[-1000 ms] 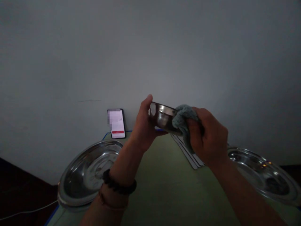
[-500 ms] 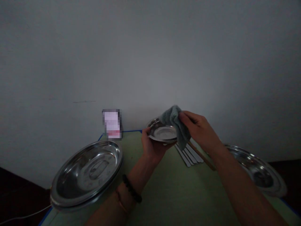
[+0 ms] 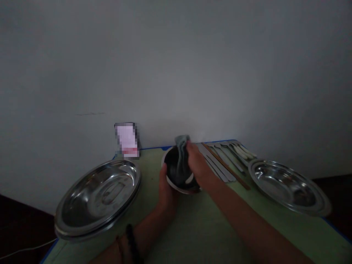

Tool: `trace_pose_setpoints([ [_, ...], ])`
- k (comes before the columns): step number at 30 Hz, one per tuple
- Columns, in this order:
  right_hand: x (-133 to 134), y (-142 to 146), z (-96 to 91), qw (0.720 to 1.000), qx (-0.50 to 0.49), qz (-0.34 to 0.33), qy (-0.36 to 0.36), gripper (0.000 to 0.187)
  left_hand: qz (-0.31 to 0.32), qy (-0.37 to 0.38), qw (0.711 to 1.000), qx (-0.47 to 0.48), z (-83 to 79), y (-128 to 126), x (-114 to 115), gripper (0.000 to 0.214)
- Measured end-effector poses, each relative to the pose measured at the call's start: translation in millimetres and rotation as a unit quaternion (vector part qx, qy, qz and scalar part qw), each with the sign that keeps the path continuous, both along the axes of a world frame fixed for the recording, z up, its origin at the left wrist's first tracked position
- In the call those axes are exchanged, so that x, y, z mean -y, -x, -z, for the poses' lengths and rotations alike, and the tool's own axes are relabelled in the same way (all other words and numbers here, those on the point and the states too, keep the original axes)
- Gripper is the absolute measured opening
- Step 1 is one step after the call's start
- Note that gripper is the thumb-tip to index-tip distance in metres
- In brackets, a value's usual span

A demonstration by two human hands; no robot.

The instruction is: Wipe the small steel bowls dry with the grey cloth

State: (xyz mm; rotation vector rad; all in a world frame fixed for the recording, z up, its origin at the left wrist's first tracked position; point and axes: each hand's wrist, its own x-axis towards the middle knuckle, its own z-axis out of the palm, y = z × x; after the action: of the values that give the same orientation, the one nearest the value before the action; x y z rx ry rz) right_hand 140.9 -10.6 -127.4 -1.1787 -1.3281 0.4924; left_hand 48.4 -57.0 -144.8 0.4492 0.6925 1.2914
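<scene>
My left hand (image 3: 165, 192) grips a small steel bowl (image 3: 176, 176) from its near left side, holding it tilted toward me just above the green table (image 3: 192, 227). My right hand (image 3: 196, 165) is closed on a grey cloth (image 3: 181, 146) and presses it into the inside of the bowl. The cloth hangs over the bowl's far rim.
A large steel plate (image 3: 97, 196) lies at the left, another steel plate (image 3: 288, 185) at the right. Several pieces of cutlery and a wooden stick (image 3: 225, 161) lie behind the bowl. A phone (image 3: 127, 140) leans against the wall. A white cable (image 3: 24, 249) runs off the left edge.
Both hands came down toward the table with the bowl. The bowl turned its opening toward me, and the cloth went from the rim into the bowl's inside.
</scene>
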Motion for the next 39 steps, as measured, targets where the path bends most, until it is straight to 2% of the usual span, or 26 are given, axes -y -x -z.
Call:
trace_pose_setpoints([
  [3,10,18,12.9,0.998,0.055,-0.018,0.028,0.047,0.004,0.011,1.000,0.023,0.1,0,-4,0.038],
  [6,20,22,12.8,0.991,0.127,-0.030,0.030,0.049,0.021,0.010,0.999,0.037,3.0,0,-5,0.037],
  [10,28,17,4.9,0.974,0.214,0.067,-0.022,0.029,0.034,-0.009,0.998,0.046,7.7,0,-5,0.039],
  [12,33,13,3.7,0.970,0.228,0.080,-0.025,0.020,0.035,-0.017,0.998,0.045,8.6,0,-5,0.039],
  [14,38,8,6.5,0.969,0.248,0.018,-0.001,0.020,0.033,-0.020,0.998,0.042,9.1,-1,-6,0.040],
  [16,43,3,12.3,0.962,0.263,-0.061,0.036,0.030,0.028,-0.020,0.999,0.033,10.2,-1,-7,0.038],
  [19,47,-2,21.5,0.959,0.257,-0.104,0.066,0.041,0.026,-0.019,0.999,0.016,13.0,-2,-7,0.034],
  [23,47,0,25.6,0.958,0.273,-0.056,0.070,0.028,0.035,-0.018,0.999,0.006,15.5,-2,-5,0.036],
  [26,49,0,23.6,0.959,0.276,-0.041,0.046,0.020,0.034,-0.020,0.999,0.001,14.4,-3,-5,0.034],
  [28,51,-4,21.2,0.964,0.261,-0.034,0.024,0.016,0.038,-0.026,0.999,0.000,12.4,-4,-5,0.034],
  [32,56,-19,14.6,0.976,0.216,0.024,-0.016,0.009,0.055,-0.017,0.998,-0.016,8.4,-7,-6,0.039],
  [35,59,-31,9.9,0.986,0.156,0.049,-0.020,0.007,0.065,-0.012,0.997,-0.029,8.0,-8,-6,0.041],
  [37,60,-35,7.4,0.992,0.122,0.027,-0.015,0.007,0.068,-0.022,0.997,-0.022,8.8,-8,-8,0.040],
  [39,62,-35,5.9,0.992,0.119,-0.048,-0.011,0.012,0.060,-0.031,0.998,-0.012,9.8,-8,-10,0.037],
])
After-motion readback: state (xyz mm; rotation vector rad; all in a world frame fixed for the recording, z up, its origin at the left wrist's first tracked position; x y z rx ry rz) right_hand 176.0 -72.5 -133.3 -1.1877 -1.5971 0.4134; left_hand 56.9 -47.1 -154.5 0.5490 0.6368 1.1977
